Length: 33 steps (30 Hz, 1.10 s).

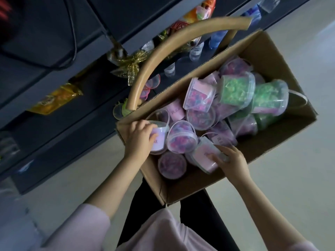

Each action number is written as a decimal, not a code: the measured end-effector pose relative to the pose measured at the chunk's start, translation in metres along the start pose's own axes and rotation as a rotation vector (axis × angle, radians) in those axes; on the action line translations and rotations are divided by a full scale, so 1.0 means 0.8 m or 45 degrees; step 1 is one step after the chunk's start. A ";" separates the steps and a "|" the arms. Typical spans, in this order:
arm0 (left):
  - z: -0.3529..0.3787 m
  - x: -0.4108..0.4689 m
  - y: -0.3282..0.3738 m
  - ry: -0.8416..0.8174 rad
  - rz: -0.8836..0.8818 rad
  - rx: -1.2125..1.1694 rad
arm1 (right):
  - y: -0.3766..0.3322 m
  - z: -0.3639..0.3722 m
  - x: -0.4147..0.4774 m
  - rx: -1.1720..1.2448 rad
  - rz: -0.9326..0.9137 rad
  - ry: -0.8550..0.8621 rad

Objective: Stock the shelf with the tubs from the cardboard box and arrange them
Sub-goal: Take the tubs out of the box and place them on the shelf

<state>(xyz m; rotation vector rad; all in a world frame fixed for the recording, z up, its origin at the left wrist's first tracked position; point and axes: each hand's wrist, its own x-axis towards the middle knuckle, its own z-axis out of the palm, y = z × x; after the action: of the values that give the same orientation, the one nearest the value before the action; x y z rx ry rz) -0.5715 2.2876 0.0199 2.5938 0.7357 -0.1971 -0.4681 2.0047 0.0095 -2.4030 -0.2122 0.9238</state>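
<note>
Filling the open cardboard box in a loose heap were clear plastic tubs with thin bail handles, most packed with pink and purple pieces and lying at all angles. Two green-filled tubs lay on their sides at the far end. At the box's near left corner the left hand had its fingers curled round a lilac-labelled tub, which stood touching a neighbouring pink-filled one. The right hand reached in over the near wall and gripped a pink-labelled tub by its lidded end, fingers and thumb wrapped round it as it lay tilted on top of others. A tan curved handle arched over the box's left side. Beside the box ran a dark shelf carrying a few small pink-rimmed tubs, a gold foil bow, a yellow packet and clear water bottles. A pale floor lay beneath, and pale pink sleeves covered the person's upper arms.
</note>
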 end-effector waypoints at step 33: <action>-0.474 -0.549 -0.231 1.326 -0.140 -0.730 | -0.555 0.116 -0.455 0.481 -1.377 -0.102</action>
<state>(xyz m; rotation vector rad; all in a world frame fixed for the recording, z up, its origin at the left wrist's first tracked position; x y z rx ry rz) -1.0357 2.3928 0.4006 1.9577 1.0467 1.2239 -0.7809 2.2960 0.4034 -1.5250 -1.1121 0.4608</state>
